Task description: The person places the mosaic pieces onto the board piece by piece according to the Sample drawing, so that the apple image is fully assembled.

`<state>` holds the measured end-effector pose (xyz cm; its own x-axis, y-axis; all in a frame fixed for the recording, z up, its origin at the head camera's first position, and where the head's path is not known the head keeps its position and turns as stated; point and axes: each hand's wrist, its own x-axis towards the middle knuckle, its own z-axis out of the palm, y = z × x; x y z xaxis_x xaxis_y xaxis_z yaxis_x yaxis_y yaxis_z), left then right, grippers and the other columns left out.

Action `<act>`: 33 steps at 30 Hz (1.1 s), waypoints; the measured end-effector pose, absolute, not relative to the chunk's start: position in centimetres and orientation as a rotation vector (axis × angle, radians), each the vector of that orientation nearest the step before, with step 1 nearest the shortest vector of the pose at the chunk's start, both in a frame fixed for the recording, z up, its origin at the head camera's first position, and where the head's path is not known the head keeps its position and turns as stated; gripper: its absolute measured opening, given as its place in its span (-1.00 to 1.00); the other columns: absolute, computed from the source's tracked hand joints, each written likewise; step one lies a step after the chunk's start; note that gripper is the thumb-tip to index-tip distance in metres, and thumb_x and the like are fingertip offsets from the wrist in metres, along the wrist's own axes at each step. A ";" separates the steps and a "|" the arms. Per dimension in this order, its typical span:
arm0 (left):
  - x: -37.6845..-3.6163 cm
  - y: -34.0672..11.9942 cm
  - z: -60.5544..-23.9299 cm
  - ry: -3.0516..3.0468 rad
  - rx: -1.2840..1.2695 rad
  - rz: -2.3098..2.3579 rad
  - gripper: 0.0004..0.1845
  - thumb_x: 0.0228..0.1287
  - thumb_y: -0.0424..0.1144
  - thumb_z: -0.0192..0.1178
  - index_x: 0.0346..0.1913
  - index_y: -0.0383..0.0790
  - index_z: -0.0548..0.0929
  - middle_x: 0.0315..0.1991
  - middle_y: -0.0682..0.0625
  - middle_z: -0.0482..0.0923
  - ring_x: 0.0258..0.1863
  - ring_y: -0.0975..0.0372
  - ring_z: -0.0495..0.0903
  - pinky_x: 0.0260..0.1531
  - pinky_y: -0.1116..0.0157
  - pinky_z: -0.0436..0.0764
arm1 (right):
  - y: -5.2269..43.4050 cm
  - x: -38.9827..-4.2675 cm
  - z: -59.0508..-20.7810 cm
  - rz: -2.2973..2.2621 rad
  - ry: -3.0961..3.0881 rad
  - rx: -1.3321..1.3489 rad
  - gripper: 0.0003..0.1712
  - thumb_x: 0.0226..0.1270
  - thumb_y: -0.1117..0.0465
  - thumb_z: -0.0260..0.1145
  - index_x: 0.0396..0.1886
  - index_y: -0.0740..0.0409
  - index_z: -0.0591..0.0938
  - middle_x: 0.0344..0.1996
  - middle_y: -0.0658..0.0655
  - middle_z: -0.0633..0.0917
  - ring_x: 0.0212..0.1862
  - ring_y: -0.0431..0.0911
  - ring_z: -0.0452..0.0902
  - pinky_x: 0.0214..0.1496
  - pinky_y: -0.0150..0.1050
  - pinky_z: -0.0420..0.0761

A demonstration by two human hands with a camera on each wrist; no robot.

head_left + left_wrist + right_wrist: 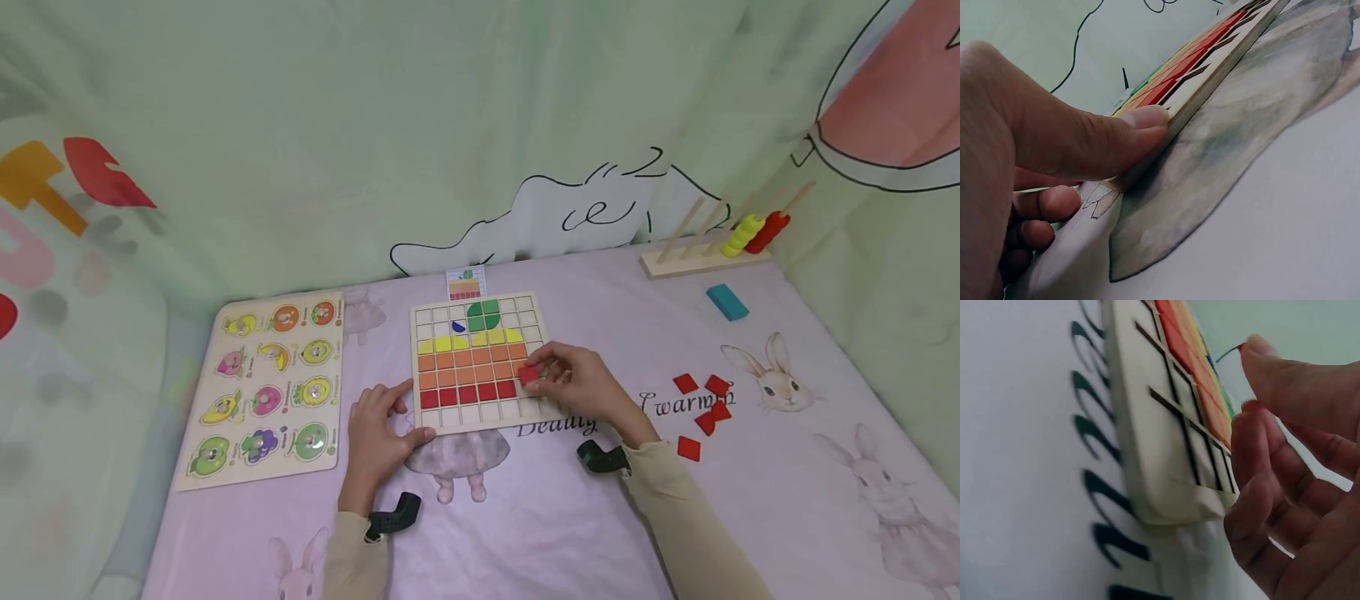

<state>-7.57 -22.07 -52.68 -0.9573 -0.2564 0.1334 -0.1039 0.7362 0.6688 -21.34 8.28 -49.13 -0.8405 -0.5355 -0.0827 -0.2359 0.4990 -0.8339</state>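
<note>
A square wooden grid board point(489, 412) lies in front of me in the head view. Its cells bear green leaf-shaped tiles point(483, 315), a small blue one point(458, 327), a yellow rounded row point(442, 343), two orange rows point(462, 358) and a row of red squares point(467, 394). My right hand point(577, 379) pinches a red square tile point(528, 373) between thumb and fingers over the right end of the red row. With thumb and forefinger, my left hand point(378, 429) holds the board's near left corner; the thumb point(1129, 134) presses on its edge in the left wrist view.
Several loose red tiles point(689, 449) lie to the right. Beyond them are a teal block point(727, 302) and a peg stand point(705, 264) with yellow and red beads. A fruit puzzle board point(255, 479) lies left. Behind the grid board is a small pattern card point(466, 283).
</note>
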 end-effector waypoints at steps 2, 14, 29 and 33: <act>-7.6 -22.0 -52.6 -2.725 0.288 -1.034 -0.20 -0.15 -0.10 0.64 0.29 -0.23 0.72 -0.35 0.01 0.50 -0.18 0.15 0.38 -0.07 0.10 0.28 | 8.1 -21.2 -49.5 -1.244 2.413 -0.662 -0.63 0.21 0.25 0.63 0.00 0.16 0.74 -0.32 0.07 0.71 -0.31 -0.11 0.53 -0.32 -0.32 0.47; -7.6 -22.0 -52.5 -2.709 0.260 -1.011 -0.20 -0.18 -0.12 0.66 0.27 -0.25 0.73 -0.36 0.01 0.49 -0.20 0.15 0.38 -0.11 0.11 0.27 | 7.5 -20.8 -50.0 -1.197 2.488 -0.661 -0.61 0.12 0.31 0.67 -0.03 0.16 0.78 -0.27 0.08 0.68 -0.34 -0.12 0.51 -0.26 -0.34 0.48; -7.6 -22.0 -52.4 -2.724 0.272 -1.025 -0.22 -0.15 -0.11 0.65 0.26 -0.26 0.73 -0.35 0.01 0.49 -0.20 0.14 0.38 -0.10 0.11 0.28 | 7.6 -20.7 -49.9 -1.195 2.494 -0.586 -0.72 0.15 0.29 0.65 -0.13 0.18 0.82 -0.36 0.04 0.69 -0.30 -0.10 0.52 -0.21 -0.32 0.51; -7.5 -22.0 -52.4 -2.725 0.270 -1.022 -0.21 -0.15 -0.10 0.65 0.27 -0.26 0.72 -0.35 0.01 0.49 -0.20 0.14 0.38 -0.10 0.11 0.28 | 7.8 -20.8 -49.9 -1.193 2.486 -0.605 -0.73 0.14 0.29 0.66 -0.14 0.15 0.85 -0.37 0.01 0.70 -0.30 -0.10 0.52 -0.20 -0.31 0.51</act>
